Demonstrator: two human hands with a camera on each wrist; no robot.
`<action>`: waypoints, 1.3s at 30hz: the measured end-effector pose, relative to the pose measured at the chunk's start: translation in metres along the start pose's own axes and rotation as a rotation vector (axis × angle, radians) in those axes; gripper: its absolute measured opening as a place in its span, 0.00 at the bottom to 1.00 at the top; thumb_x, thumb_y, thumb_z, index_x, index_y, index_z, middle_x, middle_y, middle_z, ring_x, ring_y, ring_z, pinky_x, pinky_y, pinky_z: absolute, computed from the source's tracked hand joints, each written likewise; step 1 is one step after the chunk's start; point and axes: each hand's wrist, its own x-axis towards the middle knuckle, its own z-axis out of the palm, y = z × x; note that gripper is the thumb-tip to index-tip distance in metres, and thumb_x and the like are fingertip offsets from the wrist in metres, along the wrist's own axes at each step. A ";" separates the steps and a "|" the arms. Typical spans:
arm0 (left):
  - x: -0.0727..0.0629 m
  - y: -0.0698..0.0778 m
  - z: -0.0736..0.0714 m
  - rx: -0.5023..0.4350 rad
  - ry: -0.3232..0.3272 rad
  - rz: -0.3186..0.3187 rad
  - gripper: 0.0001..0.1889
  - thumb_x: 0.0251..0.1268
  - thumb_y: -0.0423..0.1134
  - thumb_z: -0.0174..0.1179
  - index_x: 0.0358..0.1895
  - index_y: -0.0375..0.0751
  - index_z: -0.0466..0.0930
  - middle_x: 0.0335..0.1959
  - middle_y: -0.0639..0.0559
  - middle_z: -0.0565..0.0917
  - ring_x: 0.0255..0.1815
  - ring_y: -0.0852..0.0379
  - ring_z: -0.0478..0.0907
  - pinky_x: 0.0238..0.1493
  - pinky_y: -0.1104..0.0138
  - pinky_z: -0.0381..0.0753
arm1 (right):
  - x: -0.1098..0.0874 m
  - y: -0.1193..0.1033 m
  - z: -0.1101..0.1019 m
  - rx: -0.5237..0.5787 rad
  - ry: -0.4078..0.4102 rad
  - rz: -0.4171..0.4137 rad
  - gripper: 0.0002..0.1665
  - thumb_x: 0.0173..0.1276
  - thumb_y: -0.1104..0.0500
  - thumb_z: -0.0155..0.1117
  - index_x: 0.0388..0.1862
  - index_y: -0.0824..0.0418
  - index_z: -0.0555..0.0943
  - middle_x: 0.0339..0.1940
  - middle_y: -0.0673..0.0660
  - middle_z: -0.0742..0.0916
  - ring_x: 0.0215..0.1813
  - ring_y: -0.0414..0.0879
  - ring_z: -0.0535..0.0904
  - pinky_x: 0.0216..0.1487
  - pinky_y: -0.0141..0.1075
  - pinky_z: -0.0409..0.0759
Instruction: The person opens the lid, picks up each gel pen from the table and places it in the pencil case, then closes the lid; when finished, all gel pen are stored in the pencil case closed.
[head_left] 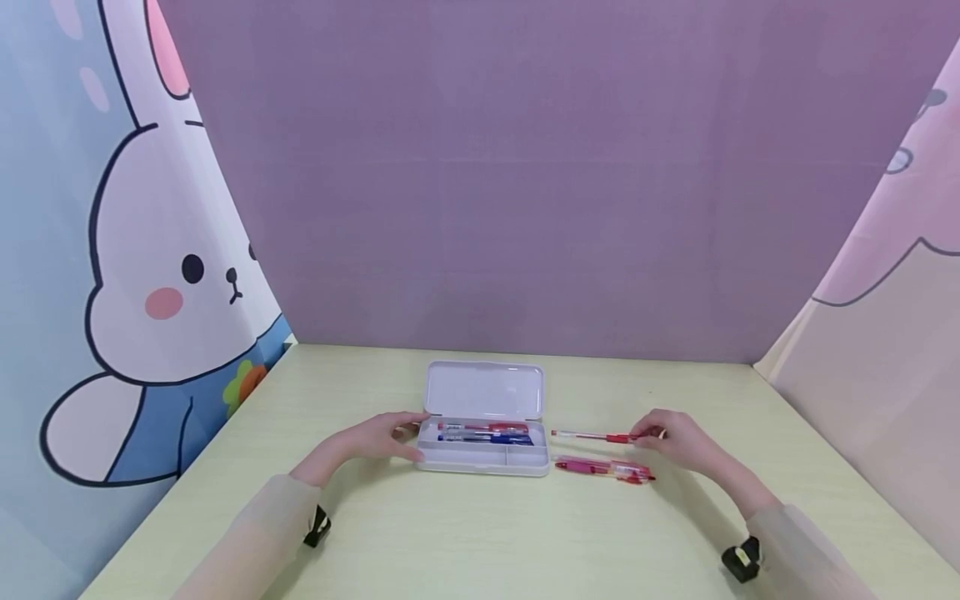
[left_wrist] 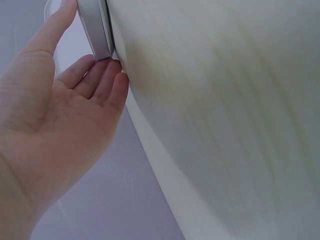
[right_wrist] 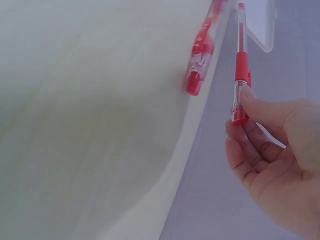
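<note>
A white pencil case (head_left: pixel 480 468) lies on the table with its lid (head_left: pixel 483 390) raised at the back. Inside, a red pen (head_left: pixel 516 427) and a blue pen (head_left: pixel 487 437) lie in the rear compartment. My left hand (head_left: pixel 378 437) holds the case's left end, thumb and fingers spread across it; the fingertips meet its edge in the left wrist view. Right of the case, my right hand (head_left: pixel 678 439) pinches a red gel pen (right_wrist: pixel 242 65) by its red-ended part between thumb and fingers. The pen's other end points toward the case.
Pink and red pens (head_left: pixel 603 469) lie close together on the table, just in front of the held pen. A purple panel (head_left: pixel 510 183) stands behind the pale table (head_left: pixel 450 533). Cartoon-printed cloth (head_left: pixel 172 233) hangs at the left side.
</note>
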 end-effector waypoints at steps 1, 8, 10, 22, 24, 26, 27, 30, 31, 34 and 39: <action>0.000 0.000 0.000 -0.001 -0.001 0.002 0.42 0.52 0.49 0.69 0.69 0.38 0.62 0.66 0.38 0.69 0.63 0.41 0.69 0.65 0.48 0.67 | 0.001 -0.001 0.000 0.002 0.006 0.000 0.04 0.58 0.65 0.67 0.34 0.60 0.84 0.29 0.48 0.84 0.30 0.32 0.73 0.30 0.28 0.77; -0.001 0.000 0.000 0.009 -0.010 0.009 0.42 0.53 0.49 0.68 0.69 0.37 0.61 0.66 0.37 0.68 0.63 0.40 0.68 0.66 0.48 0.67 | 0.008 -0.012 0.000 0.030 0.014 0.012 0.05 0.59 0.65 0.66 0.35 0.60 0.84 0.29 0.47 0.83 0.30 0.31 0.73 0.31 0.28 0.77; -0.001 0.000 0.000 0.001 -0.009 0.002 0.42 0.53 0.49 0.68 0.69 0.38 0.61 0.66 0.37 0.68 0.63 0.40 0.68 0.66 0.48 0.66 | 0.011 -0.015 0.002 0.036 0.024 0.018 0.05 0.59 0.65 0.66 0.35 0.59 0.84 0.29 0.46 0.83 0.30 0.31 0.73 0.31 0.28 0.77; 0.002 -0.004 0.000 -0.003 -0.008 0.006 0.42 0.52 0.49 0.69 0.69 0.38 0.62 0.65 0.38 0.69 0.62 0.42 0.69 0.65 0.48 0.67 | 0.032 -0.031 0.011 0.067 0.048 0.003 0.04 0.61 0.63 0.66 0.35 0.58 0.84 0.30 0.47 0.84 0.30 0.33 0.74 0.31 0.28 0.77; 0.002 -0.004 0.000 -0.004 -0.009 0.007 0.42 0.52 0.49 0.69 0.69 0.38 0.62 0.65 0.38 0.69 0.62 0.42 0.69 0.65 0.48 0.67 | 0.037 -0.035 0.013 0.077 0.050 0.001 0.04 0.61 0.63 0.66 0.35 0.58 0.85 0.30 0.47 0.84 0.31 0.34 0.74 0.31 0.28 0.77; 0.002 -0.004 0.000 -0.003 -0.010 0.008 0.42 0.52 0.49 0.69 0.69 0.38 0.62 0.66 0.38 0.68 0.62 0.42 0.69 0.65 0.48 0.67 | 0.041 -0.038 0.015 0.081 0.048 0.006 0.04 0.61 0.62 0.66 0.36 0.58 0.85 0.30 0.47 0.84 0.31 0.34 0.74 0.31 0.28 0.77; 0.002 -0.004 0.000 -0.004 -0.010 0.008 0.42 0.52 0.49 0.69 0.69 0.38 0.62 0.66 0.38 0.68 0.62 0.42 0.69 0.65 0.48 0.67 | 0.044 -0.040 0.016 0.084 0.048 0.007 0.05 0.61 0.62 0.66 0.36 0.58 0.85 0.30 0.47 0.84 0.31 0.34 0.74 0.32 0.28 0.77; 0.002 -0.004 0.000 0.000 -0.008 0.004 0.42 0.52 0.49 0.69 0.69 0.38 0.62 0.66 0.39 0.69 0.62 0.42 0.69 0.65 0.48 0.67 | 0.050 -0.045 0.020 0.092 0.045 0.005 0.05 0.61 0.63 0.66 0.36 0.59 0.85 0.30 0.47 0.84 0.31 0.35 0.74 0.32 0.29 0.77; 0.002 -0.004 0.000 0.001 -0.007 0.003 0.42 0.52 0.49 0.69 0.69 0.39 0.62 0.66 0.39 0.69 0.63 0.42 0.69 0.65 0.48 0.67 | 0.052 -0.047 0.021 0.097 0.045 0.006 0.05 0.61 0.63 0.66 0.36 0.59 0.85 0.30 0.47 0.84 0.31 0.36 0.74 0.32 0.28 0.77; 0.003 -0.005 0.000 0.004 -0.005 0.002 0.41 0.52 0.49 0.69 0.69 0.39 0.62 0.66 0.39 0.69 0.63 0.42 0.69 0.65 0.48 0.67 | 0.057 -0.054 0.025 0.113 0.041 -0.003 0.06 0.61 0.63 0.65 0.37 0.59 0.84 0.31 0.48 0.84 0.32 0.36 0.74 0.32 0.28 0.76; 0.003 -0.006 0.000 0.000 -0.007 0.000 0.41 0.52 0.49 0.69 0.69 0.39 0.62 0.65 0.39 0.69 0.63 0.42 0.69 0.66 0.48 0.67 | 0.067 -0.064 0.032 0.142 0.056 -0.034 0.06 0.60 0.65 0.66 0.37 0.61 0.84 0.31 0.50 0.85 0.31 0.37 0.74 0.32 0.28 0.76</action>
